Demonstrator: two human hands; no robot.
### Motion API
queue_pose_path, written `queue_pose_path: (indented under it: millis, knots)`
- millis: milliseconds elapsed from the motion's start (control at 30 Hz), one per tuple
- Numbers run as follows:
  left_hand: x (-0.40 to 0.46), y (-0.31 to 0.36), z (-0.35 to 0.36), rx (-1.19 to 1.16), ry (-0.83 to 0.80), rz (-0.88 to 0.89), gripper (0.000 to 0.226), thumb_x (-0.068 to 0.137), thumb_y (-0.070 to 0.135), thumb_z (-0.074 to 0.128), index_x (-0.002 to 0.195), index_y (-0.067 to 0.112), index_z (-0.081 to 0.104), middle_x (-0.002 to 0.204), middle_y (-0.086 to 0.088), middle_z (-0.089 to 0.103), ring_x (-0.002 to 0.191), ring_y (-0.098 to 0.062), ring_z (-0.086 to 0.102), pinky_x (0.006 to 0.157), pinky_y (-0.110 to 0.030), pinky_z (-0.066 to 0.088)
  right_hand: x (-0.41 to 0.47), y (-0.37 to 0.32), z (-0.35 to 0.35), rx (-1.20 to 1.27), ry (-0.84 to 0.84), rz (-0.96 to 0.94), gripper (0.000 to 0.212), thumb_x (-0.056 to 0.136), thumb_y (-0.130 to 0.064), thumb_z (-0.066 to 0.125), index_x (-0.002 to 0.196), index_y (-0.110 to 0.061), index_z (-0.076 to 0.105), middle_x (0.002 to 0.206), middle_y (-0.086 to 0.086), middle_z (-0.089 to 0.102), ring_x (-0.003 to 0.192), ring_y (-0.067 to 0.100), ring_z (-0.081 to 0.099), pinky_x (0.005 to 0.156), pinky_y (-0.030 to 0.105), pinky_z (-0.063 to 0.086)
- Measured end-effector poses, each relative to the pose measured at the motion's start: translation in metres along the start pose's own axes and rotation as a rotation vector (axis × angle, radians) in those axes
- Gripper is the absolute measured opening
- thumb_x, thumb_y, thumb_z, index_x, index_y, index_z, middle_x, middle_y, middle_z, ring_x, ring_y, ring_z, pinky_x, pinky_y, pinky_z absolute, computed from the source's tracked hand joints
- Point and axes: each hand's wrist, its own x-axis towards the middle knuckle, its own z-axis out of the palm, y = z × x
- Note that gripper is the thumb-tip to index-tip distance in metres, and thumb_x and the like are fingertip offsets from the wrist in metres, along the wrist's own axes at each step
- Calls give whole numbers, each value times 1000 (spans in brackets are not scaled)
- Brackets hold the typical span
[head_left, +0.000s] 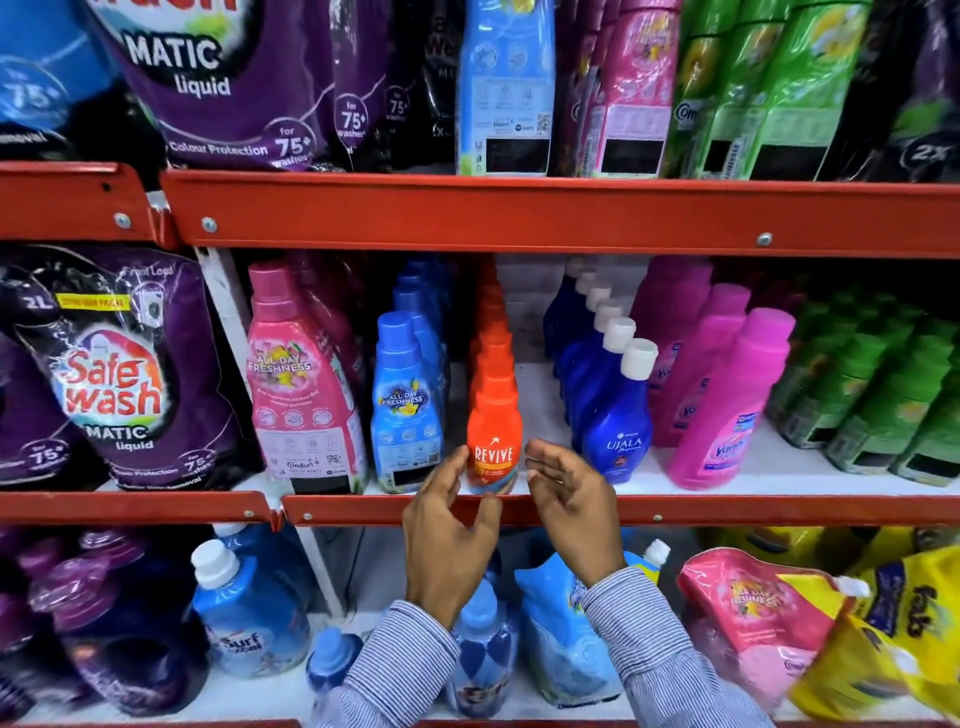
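Note:
An orange Revive bottle (493, 431) stands at the front edge of the middle shelf, heading a row of like orange bottles running back. My left hand (447, 535) is just left of it, fingers loosely spread, fingertips near or touching its lower side. My right hand (566, 499) hovers just right of the bottle with relaxed fingers, a small gap between them and the bottle. Neither hand holds anything. Striped sleeves cover both forearms.
Red metal shelf rail (675, 512) runs under the hands. A blue Comfort bottle (408, 415) stands left of the orange row and a dark blue Ujala bottle (618, 421) right of it. Pink bottles (727, 410), green bottles and purple Safewash pouches (124, 374) fill the shelves.

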Motion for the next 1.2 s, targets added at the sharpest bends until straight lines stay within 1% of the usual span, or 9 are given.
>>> queue_pose_path:
  millis: [200,333,400,500,600,667,767,933,1200]
  knots:
    - [-21,15,23,-32,118,87,34,77,32,60,110,29,70,110,16,71,105,-2,68,97,-28,57,-17,9,-48,35,387,-32,36,82,12,57,77,-22,70,70,-3,73,67,7,67,68,17,54]
    - [-23,26,56,-76,-53,35,42,77,24,63,118,23,71,116,5,74,110,-6,70,104,-34,58,-6,8,-78,-8,554,-13,36,81,11,58,84,-25,63,78,2,69,68,0,63,69,12,49]
    - [-21,33,70,-75,-112,13,53,75,32,62,125,19,67,123,0,73,116,-10,69,109,-39,55,1,9,-88,-57,484,19,35,82,9,59,100,-21,61,93,5,70,79,8,67,73,9,49]
    - [-16,41,86,-31,-178,4,73,70,48,58,135,15,61,132,1,69,124,-18,66,114,-45,51,11,10,-94,-125,318,74,44,86,5,60,129,-3,53,120,14,66,103,25,66,95,33,53]
    - [-11,45,97,21,-195,12,69,74,39,63,138,14,60,137,0,69,128,-17,64,114,-46,50,18,9,-97,-227,205,80,53,88,2,60,139,3,45,134,19,61,120,30,62,107,46,47]
    - [-8,44,100,48,-197,-3,68,75,32,64,141,16,58,138,-1,69,129,-15,64,114,-45,50,19,8,-98,-230,163,70,51,88,4,57,139,2,47,132,19,63,117,27,64,106,40,48]
    - [-6,43,103,54,-200,-25,68,74,28,63,141,18,58,139,3,68,130,-13,63,115,-45,49,17,7,-103,-213,129,41,48,87,8,54,133,-4,55,121,12,71,103,17,69,93,15,51]
    - [-9,45,104,10,-194,-44,67,75,21,59,142,22,56,136,10,66,130,-9,62,117,-46,49,17,9,-109,-194,129,41,47,87,6,54,132,-9,60,111,7,76,101,17,72,97,35,55]
    - [-11,47,107,-14,-174,-50,68,77,16,58,145,20,54,144,4,64,135,-9,58,119,-47,46,14,9,-114,-155,131,40,48,86,8,53,129,-11,64,112,-2,74,93,-7,66,81,-2,44]
